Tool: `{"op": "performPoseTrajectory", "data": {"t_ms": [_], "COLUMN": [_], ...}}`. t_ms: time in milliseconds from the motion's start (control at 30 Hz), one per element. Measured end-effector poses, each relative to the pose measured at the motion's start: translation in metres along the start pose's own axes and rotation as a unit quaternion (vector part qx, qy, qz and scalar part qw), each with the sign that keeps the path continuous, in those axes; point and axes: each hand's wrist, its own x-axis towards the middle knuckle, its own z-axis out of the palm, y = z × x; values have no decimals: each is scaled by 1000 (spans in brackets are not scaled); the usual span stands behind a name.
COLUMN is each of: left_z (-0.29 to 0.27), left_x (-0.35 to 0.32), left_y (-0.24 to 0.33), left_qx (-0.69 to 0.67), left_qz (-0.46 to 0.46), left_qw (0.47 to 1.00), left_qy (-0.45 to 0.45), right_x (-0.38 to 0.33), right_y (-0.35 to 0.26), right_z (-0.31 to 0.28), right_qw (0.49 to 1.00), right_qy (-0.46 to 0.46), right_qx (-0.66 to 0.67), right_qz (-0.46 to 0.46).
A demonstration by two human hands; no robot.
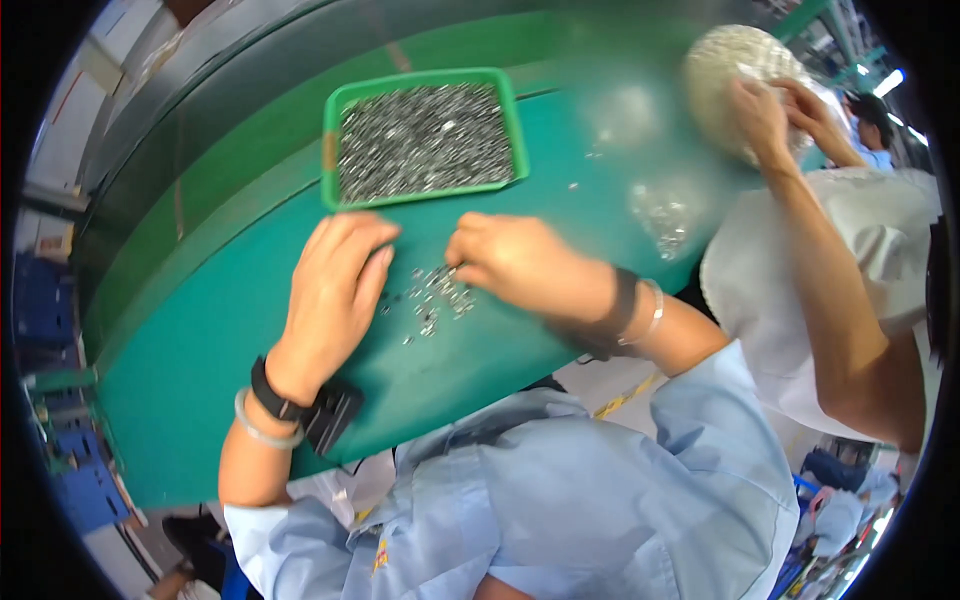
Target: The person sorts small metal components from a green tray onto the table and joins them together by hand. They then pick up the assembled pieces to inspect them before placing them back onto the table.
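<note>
Small shiny metal parts (440, 292) lie in a loose scatter on the green tabletop (200, 350), between my two hands. My left hand (335, 285) is on the left of the scatter, its fingers bent together and the thumb close to them. From the right, my right hand (525, 262) reaches over the scatter's edge with curled fingers, thumb and forefinger pressed together. Whatever either hand holds is too small or blurred to tell. Just beyond both hands stands a green tray (428, 197) filled with many similar metal pieces.
At the right, another person's hands (765, 115) touch a round, pale bundle (715, 85). A clear plastic bag (665, 215) with small pieces lies on the table near that person. A curved green side wall (215, 195) borders the table's far edge.
</note>
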Motion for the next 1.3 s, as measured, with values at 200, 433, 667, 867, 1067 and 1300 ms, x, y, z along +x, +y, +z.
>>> {"op": "performPoseTrajectory", "data": {"t_ms": [200,433,667,867,1067,1300], "left_z": [-7,-3,-6,-6,3,18], "left_x": [-15,-31,-48,-62,-66,-64], "left_y": [30,65,82,78,82,69], "left_qx": [-83,-427,-552,-594,-543,-597], "left_qz": [-72,-314,-358,-341,-372,-395], "left_qw": [993,848,753,729,751,696], "left_qy": [-37,-7,12,16,63,57], "right_x": [-5,-17,-22,-26,-23,-23], "right_y": [-6,-53,-74,-78,-76,-64], "right_z": [-7,-31,-22,-4,4,11], "right_qw": [998,977,963,941,939,946], "right_qy": [63,175,192,210,197,174], "right_qx": [20,93,129,207,260,263], "right_qz": [-11,-81,-135,-163,-113,-82]}}
